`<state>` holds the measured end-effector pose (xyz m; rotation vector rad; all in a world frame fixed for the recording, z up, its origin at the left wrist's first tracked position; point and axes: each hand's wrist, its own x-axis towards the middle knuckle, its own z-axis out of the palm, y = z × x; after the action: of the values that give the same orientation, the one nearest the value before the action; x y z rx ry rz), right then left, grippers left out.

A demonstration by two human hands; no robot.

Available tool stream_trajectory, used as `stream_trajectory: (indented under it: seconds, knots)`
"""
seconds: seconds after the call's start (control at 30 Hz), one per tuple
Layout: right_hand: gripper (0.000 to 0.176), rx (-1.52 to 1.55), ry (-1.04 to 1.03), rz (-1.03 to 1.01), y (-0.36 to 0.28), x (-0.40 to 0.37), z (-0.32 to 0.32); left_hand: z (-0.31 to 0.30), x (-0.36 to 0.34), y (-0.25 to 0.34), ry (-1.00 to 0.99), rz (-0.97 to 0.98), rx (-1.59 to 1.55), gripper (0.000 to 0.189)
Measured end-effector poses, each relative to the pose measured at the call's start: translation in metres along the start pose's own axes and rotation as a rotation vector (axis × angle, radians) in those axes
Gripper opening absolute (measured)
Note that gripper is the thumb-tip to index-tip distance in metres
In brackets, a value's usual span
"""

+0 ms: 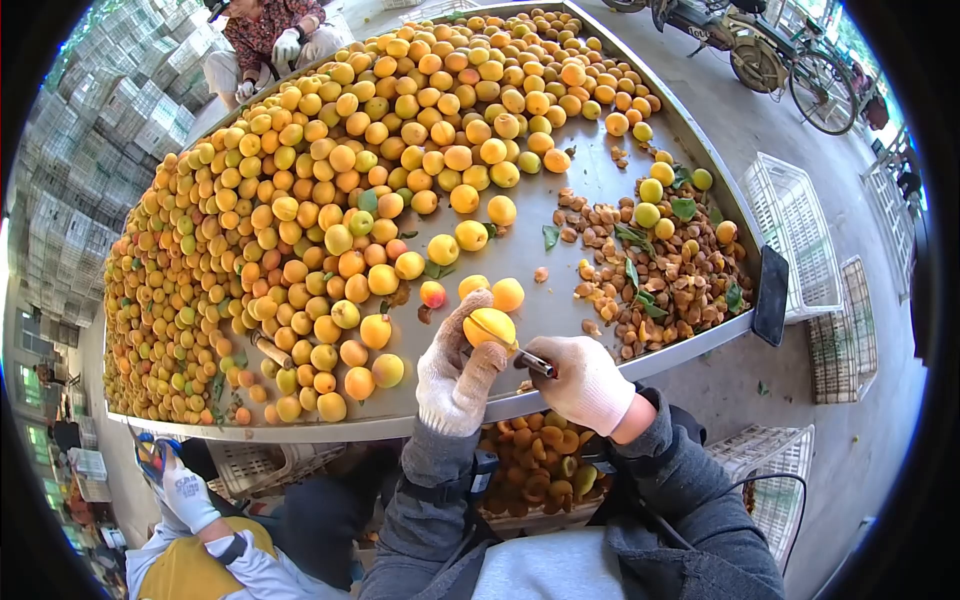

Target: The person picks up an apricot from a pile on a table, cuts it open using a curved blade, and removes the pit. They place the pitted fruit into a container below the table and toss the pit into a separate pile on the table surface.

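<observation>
A yellow apricot (489, 328) with a line along its side is held up in my left hand (461, 368), which wears a stained, light knit glove. My right hand (583, 382), in a pale glove, is closed around a small knife (536, 364) whose tip is close to the apricot's lower right side. Both hands are over the near edge of a metal table (430, 404). Just behind the held fruit lie two loose apricots (508, 293). Below my hands, a crate holds halved apricots (538, 462).
Whole apricots (330, 180) are heaped across the table. Pits (650, 290) and leaves form a pile at its right. A black flat object (770, 297) stands at the right corner. White crates (790, 230) are beyond. Co-workers (205, 540) sit at lower left and top left.
</observation>
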<state>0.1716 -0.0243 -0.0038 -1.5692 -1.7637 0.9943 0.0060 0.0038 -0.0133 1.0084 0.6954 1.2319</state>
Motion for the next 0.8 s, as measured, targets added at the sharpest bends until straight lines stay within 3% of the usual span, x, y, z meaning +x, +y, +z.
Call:
stream_trajectory:
  seconds: [0.03, 0.17, 0.23, 0.37, 0.4, 0.43, 0.5, 0.57, 0.6, 0.67, 0.7, 0.73, 0.77, 0.8]
  knots:
    - [0.019, -0.115, 0.065, -0.014, -0.001, 0.0, 0.001, -0.001, -0.001, 0.002, -0.023, -0.002, 0.038, 0.059]
    - [0.019, -0.078, 0.035, -0.013, 0.001, -0.001, 0.012, 0.001, -0.001, 0.001, 0.057, 0.004, 0.07, 0.064]
    - [0.021, 0.518, -0.399, 0.103, 0.007, 0.003, 0.007, -0.004, 0.0, 0.004, -0.012, 0.042, 0.127, 0.065]
    - [0.023, 0.422, -0.499, 0.186, -0.011, 0.004, -0.018, -0.006, 0.004, 0.008, -0.028, -0.014, -0.004, 0.064]
    - [0.021, 0.434, -0.444, 0.078, 0.001, 0.004, -0.02, -0.006, 0.005, 0.008, 0.021, -0.012, -0.048, 0.064]
    - [0.023, 0.458, -0.456, 0.34, -0.02, 0.004, -0.047, -0.006, 0.006, 0.008, 0.07, -0.012, -0.093, 0.063]
    - [0.024, 0.83, -0.133, 0.363, -0.014, -0.003, -0.053, -0.007, 0.007, 0.007, 0.123, -0.021, 0.003, 0.059]
    - [0.033, 0.858, 0.014, 0.302, -0.022, 0.007, -0.042, -0.004, 0.01, 0.004, -0.07, 0.238, 0.64, 0.056]
    - [0.036, 0.76, 0.112, 0.13, -0.013, 0.012, -0.023, 0.006, 0.005, 0.012, -0.11, 0.206, 0.885, 0.057]
    - [0.038, 0.574, 0.274, -0.16, 0.002, 0.022, 0.006, 0.003, 0.004, 0.002, -0.134, 0.135, 0.754, 0.056]
    - [0.038, 0.572, 0.278, -0.154, -0.001, 0.018, -0.003, 0.001, 0.003, -0.002, -0.138, 0.072, 0.629, 0.056]
    - [0.034, 0.667, 0.157, 0.091, -0.012, 0.015, -0.02, 0.002, 0.0, 0.0, -0.09, -0.071, 0.345, 0.06]
    - [0.031, 0.755, 0.03, 0.335, -0.016, 0.014, -0.032, -0.001, 0.001, 0.001, -0.088, -0.069, 0.348, 0.06]
    - [0.025, 0.854, 0.035, 0.381, -0.01, 0.014, -0.036, -0.004, 0.002, 0.001, -0.121, -0.108, 0.021, 0.059]
